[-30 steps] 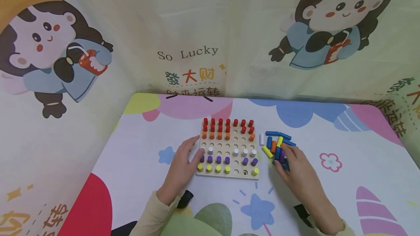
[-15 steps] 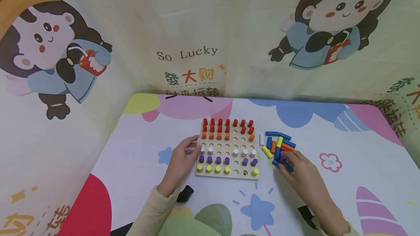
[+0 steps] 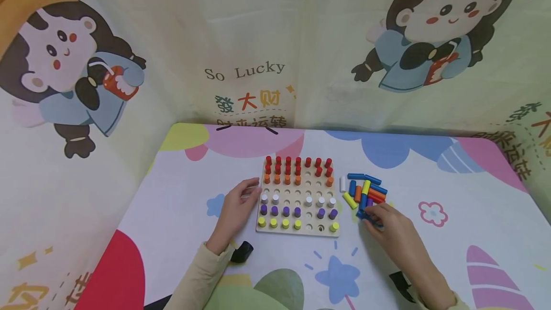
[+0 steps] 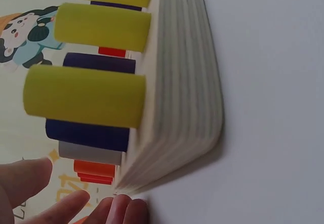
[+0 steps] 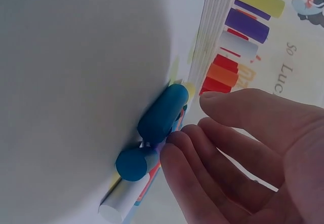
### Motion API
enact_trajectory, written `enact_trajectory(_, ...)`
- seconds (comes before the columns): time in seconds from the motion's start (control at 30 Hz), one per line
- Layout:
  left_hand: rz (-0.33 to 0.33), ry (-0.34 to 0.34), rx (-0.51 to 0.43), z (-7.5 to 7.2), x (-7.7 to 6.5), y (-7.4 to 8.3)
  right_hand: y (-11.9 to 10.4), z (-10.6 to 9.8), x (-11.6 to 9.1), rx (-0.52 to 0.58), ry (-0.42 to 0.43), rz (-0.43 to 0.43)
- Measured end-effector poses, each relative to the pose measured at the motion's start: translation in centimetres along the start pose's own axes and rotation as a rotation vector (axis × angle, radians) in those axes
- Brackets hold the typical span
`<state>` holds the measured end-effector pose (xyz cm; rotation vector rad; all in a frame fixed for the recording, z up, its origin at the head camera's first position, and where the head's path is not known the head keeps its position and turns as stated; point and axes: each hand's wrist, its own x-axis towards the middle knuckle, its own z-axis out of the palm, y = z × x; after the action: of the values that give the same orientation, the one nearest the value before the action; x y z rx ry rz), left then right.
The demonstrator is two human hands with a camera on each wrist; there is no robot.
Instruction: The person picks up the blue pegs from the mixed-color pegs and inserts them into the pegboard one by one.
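A wooden pegboard (image 3: 297, 234) lies on the table, with rows of red, orange, white, purple and yellow pegs standing in its holes and several holes bare. My left hand (image 3: 236, 208) rests at the board's left edge, thumb and fingers apart, holding nothing. The left wrist view has a yellow peg (image 4: 83, 96) large at the board's near corner. To the right of the board, my right hand (image 3: 397, 229) reaches over the near side of a heap of loose pegs. Its thumb and fingers are spread beside a blue peg (image 5: 163, 113), with nothing between them in the right wrist view.
Loose blue, yellow, red, orange and purple pegs crowd together right of the board. A white peg (image 3: 342, 184) lies between heap and board. Another loose white peg (image 5: 119, 201) shows in the right wrist view. A printed cloth wall (image 3: 327, 104) stands behind the table.
My right hand has shifted toward the near right of the heap, uncovering orange, red and purple pegs. My left hand has drawn slightly left, its thumb now off the board's top.
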<state>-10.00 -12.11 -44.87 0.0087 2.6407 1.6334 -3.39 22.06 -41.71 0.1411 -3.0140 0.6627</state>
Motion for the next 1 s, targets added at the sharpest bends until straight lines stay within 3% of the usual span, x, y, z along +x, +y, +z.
enact_trajectory(0.2, -0.02, -0.002, -0.007, 0.07, 0.21, -0.12, 0.05, 0.27, 0.2, -0.009, -0.039, 0.006)
enact_trajectory(0.43, -0.026, -0.011, -0.046, 0.06, 0.46, -0.13, 0.03, 0.24, 0.26, -0.023, -0.025, -0.012)
enact_trajectory(1.0, -0.028, -0.012, -0.027, 0.05, 0.85, -0.43, 0.22, 0.66, 0.83, -0.097, -0.06, -0.02)
